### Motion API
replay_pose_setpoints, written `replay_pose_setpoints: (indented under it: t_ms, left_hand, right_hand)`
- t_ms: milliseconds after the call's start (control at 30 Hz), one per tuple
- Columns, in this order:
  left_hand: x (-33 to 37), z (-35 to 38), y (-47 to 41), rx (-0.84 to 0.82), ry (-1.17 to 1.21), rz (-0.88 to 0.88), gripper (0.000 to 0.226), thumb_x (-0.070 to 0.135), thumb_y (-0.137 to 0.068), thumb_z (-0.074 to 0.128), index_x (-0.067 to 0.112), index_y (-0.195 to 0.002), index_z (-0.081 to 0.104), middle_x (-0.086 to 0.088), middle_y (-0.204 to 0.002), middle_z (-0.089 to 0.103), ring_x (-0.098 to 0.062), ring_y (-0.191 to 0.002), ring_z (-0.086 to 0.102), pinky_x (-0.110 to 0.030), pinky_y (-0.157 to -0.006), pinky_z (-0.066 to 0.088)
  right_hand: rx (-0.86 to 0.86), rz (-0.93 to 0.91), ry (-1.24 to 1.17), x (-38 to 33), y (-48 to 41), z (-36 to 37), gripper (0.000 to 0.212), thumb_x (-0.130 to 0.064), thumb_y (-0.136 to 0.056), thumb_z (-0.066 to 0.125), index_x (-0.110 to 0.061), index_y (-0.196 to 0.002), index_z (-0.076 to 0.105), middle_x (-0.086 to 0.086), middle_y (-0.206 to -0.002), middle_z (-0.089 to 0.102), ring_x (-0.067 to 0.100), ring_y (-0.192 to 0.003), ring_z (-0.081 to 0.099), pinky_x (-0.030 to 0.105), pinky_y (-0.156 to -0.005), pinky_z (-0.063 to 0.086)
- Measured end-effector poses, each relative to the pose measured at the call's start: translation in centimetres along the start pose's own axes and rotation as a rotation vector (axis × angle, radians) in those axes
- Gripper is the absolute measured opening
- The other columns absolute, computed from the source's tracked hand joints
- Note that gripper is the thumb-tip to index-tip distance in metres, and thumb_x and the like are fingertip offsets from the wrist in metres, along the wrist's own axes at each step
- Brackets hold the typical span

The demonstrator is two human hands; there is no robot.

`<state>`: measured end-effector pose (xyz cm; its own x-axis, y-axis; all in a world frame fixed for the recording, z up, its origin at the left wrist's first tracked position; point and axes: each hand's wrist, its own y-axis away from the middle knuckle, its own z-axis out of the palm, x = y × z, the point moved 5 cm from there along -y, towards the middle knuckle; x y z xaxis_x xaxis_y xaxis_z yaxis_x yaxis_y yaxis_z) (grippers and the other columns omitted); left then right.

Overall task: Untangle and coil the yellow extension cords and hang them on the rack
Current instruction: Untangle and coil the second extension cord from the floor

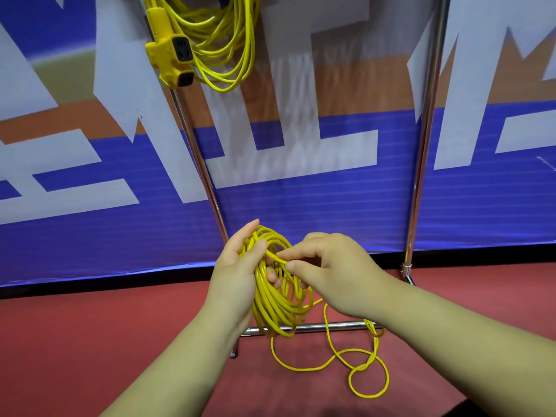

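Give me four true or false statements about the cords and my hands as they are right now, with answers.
1. A coiled cord already hangs on the rack. True.
2. The left hand holds a coil. True.
3. The right hand is open and away from the coil. False: the right hand pinches a strand of the coil.
4. All of the cord being wound is off the floor. False: loose cord lies in loops on the red floor, crossing over itself.
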<state>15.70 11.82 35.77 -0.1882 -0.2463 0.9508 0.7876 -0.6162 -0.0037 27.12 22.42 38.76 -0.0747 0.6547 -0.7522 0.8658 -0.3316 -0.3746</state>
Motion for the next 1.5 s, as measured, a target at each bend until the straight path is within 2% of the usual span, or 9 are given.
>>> replay_pose_setpoints:
  t_ms: [233,400,533,700,833,1000,1167,1300,1500]
  left_hand:
    - [1.9,-1.0,-0.5,0.147,-0.074,0.102,0.040,-0.002,-0.096,0.048,0.026,-0.117,0.067,-0.019,-0.087,0.063,-0.027,-0.064,0.063,-0.036,-0.061,0.054]
    - [3.8,-2.3,-0.5,0.232,0.049,0.142,0.039,-0.002,-0.099,0.044,0.023,-0.125,0.060,-0.015,-0.085,0.064,-0.032,-0.072,0.074,-0.039,-0.058,0.058]
    - [5.6,-4.2,-0.7,0.296,0.189,0.175,0.040,-0.003,-0.099,0.043,0.020,-0.129,0.057,-0.009,-0.072,0.058,-0.021,-0.057,0.064,-0.033,-0.054,0.055]
    - [7.1,-6.5,-0.5,0.322,0.330,0.181,0.045,-0.005,-0.098,0.043,0.018,-0.136,0.053,-0.008,-0.069,0.053,-0.015,-0.051,0.053,-0.029,-0.050,0.049]
    - [7.3,-8.1,-0.2,0.367,0.322,0.185,0.047,-0.008,-0.095,0.044,0.018,-0.133,0.054,-0.008,-0.069,0.052,-0.016,-0.050,0.051,-0.028,-0.050,0.048]
    - [6.4,-9.5,0.0,0.397,0.290,0.142,0.047,-0.008,-0.094,0.044,0.020,-0.129,0.059,-0.006,-0.060,0.051,-0.017,-0.050,0.050,-0.028,-0.050,0.046]
    - [6.4,-10.1,0.1,0.357,0.253,0.135,0.047,-0.007,-0.095,0.044,0.020,-0.128,0.063,-0.009,-0.067,0.047,-0.016,-0.049,0.047,-0.027,-0.049,0.046]
    - [6.7,-9.9,0.3,0.271,0.165,0.146,0.041,-0.007,-0.095,0.044,0.015,-0.121,0.067,-0.008,-0.068,0.049,-0.016,-0.049,0.045,-0.028,-0.049,0.045]
    - [6.0,-7.8,1.0,0.117,-0.251,0.171,0.036,-0.006,-0.093,0.050,0.018,-0.101,0.075,-0.010,-0.055,0.048,-0.021,-0.044,0.044,-0.031,-0.050,0.046]
  right_hand:
    - [-0.050,0.091,-0.195,0.0,0.5,1.7,0.024,-0.006,-0.092,0.064,-0.028,-0.102,0.068,-0.011,-0.075,0.067,0.009,-0.067,0.070,0.023,-0.068,0.057]
    - [-0.182,0.153,-0.432,0.8,0.7,3.1,0.015,0.000,-0.097,0.054,-0.009,-0.106,0.047,0.006,-0.084,0.067,0.016,-0.075,0.068,0.026,-0.073,0.053]
    - [-0.353,0.148,-0.292,1.5,1.3,4.1,0.015,-0.010,-0.098,0.057,-0.012,-0.106,0.044,-0.005,-0.080,0.065,0.009,-0.081,0.063,0.025,-0.080,0.049]
    - [-0.476,0.244,-0.112,3.7,1.7,5.2,0.018,-0.019,-0.098,0.058,-0.011,-0.102,0.042,-0.003,-0.083,0.065,0.000,-0.055,0.045,0.016,-0.055,0.039]
    - [-0.547,0.347,0.016,6.0,2.0,5.8,0.021,-0.009,-0.094,0.054,-0.016,-0.088,0.036,-0.007,-0.076,0.064,0.011,-0.063,0.040,0.021,-0.054,0.036]
    - [-0.488,0.370,0.005,7.3,1.7,6.7,0.016,-0.011,-0.088,0.058,-0.021,-0.086,0.045,-0.004,-0.073,0.070,0.023,-0.072,0.060,0.048,-0.065,0.049]
    - [-0.440,0.407,-0.044,7.0,1.3,6.3,0.017,-0.008,-0.094,0.063,-0.013,-0.087,0.048,0.002,-0.072,0.069,0.011,-0.062,0.066,0.022,-0.054,0.045]
    - [-0.361,0.461,-0.197,6.2,0.8,5.0,0.012,-0.005,-0.091,0.067,-0.007,-0.092,0.055,0.007,-0.070,0.070,0.013,-0.051,0.057,0.023,-0.050,0.042]
    - [0.053,0.484,-0.485,4.2,-0.2,2.2,0.005,-0.003,-0.090,0.066,-0.006,-0.087,0.063,0.009,-0.070,0.069,0.010,-0.050,0.055,0.021,-0.049,0.042]
